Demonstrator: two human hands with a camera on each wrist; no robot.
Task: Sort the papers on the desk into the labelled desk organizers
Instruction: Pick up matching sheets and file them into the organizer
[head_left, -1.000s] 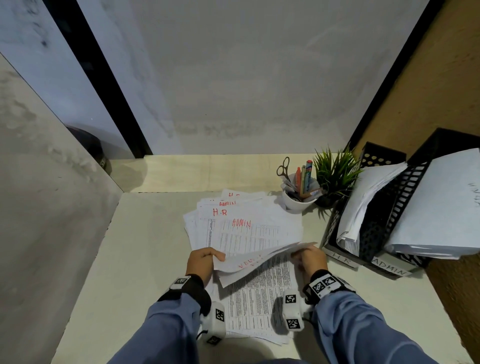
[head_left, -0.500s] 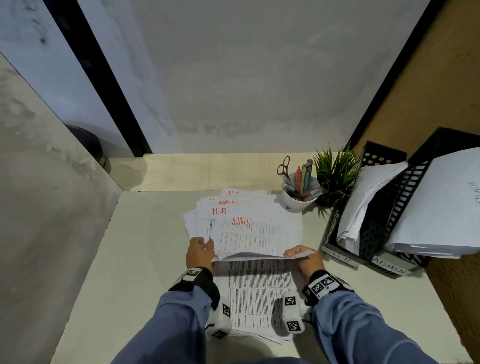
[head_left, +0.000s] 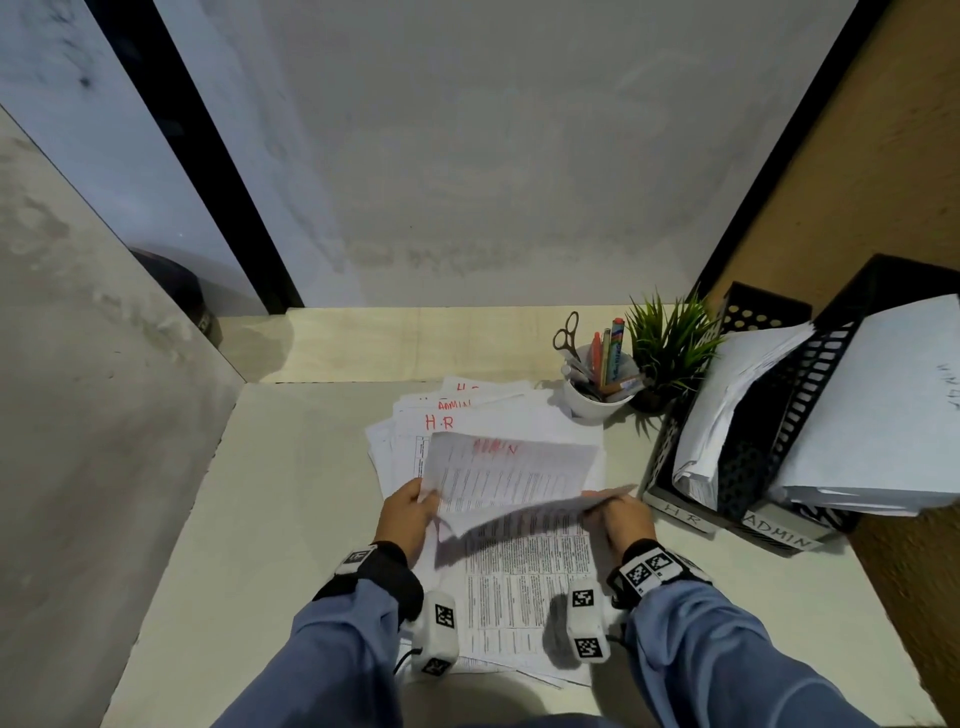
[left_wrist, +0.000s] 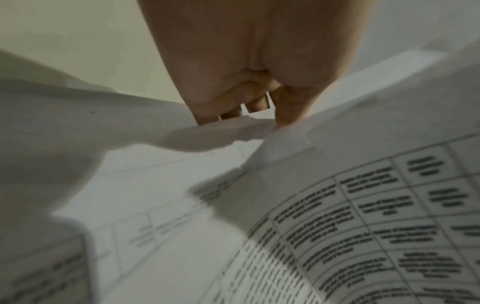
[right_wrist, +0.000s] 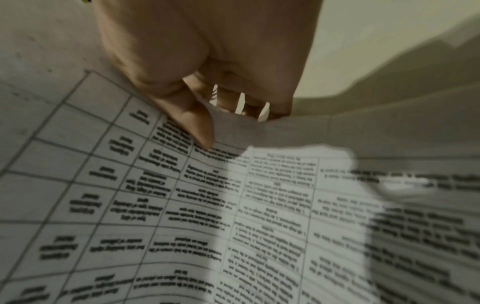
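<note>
A printed sheet (head_left: 511, 480), headed in red with what seems to read ADMIN, is held raised over the paper pile (head_left: 467, 421) on the tabletop (head_left: 260, 519); its left edge is pinched by the left hand (head_left: 408, 519), its right corner by the right hand (head_left: 626, 522); the HR organizer (head_left: 670, 467) and ADMIN organizer (head_left: 779, 530) are seen at the right, already holding papers.

An office nook: black file trays (head_left: 763, 431) labelled H.R and ADMIN, a pen cup (head_left: 597, 397) and printed papers (head_left: 524, 577) on a partitioned table (head_left: 270, 519).
</note>
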